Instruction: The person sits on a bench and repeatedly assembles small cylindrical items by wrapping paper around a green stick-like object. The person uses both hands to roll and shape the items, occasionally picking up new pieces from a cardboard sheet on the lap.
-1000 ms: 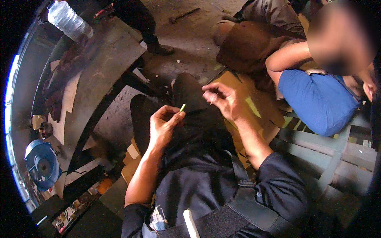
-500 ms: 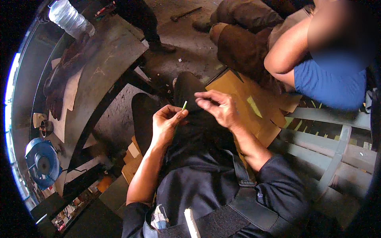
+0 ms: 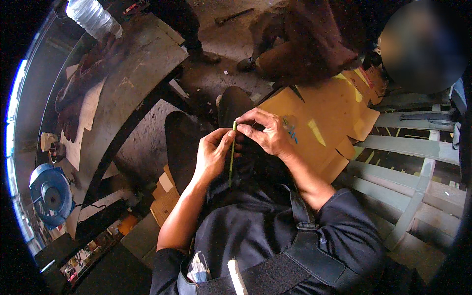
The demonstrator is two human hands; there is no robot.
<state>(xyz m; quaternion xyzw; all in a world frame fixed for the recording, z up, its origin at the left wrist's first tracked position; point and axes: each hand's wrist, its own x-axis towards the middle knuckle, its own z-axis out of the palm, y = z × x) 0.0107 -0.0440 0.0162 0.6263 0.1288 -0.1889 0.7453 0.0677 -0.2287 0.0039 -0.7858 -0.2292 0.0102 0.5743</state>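
Note:
A thin green stick (image 3: 231, 167) stands nearly upright above my lap, its upper end pale. Thumb and fingers of my left hand (image 3: 211, 152) are closed round it just below that end. My right hand (image 3: 268, 132) pinches with thumb and forefinger at the tip, close beside the left fingertips. What else the right fingers may hold is too small to make out. Under both hands lie my dark trousers, and the stick's lower end hangs in front of them.
Flattened cardboard (image 3: 339, 113) lies to the right, with small blue bits (image 3: 291, 133) on it. Beyond is a grey slatted rack (image 3: 393, 142). A dark metal table (image 3: 142, 54) at left bears gloves (image 3: 71, 118) and a blue round fan-like device (image 3: 50, 196). Another person (image 3: 314, 44) is at far right.
My right hand has moved left and down to the stick's tip. More of the stick shows below my left hand. The other person has shifted, uncovering more cardboard and rack.

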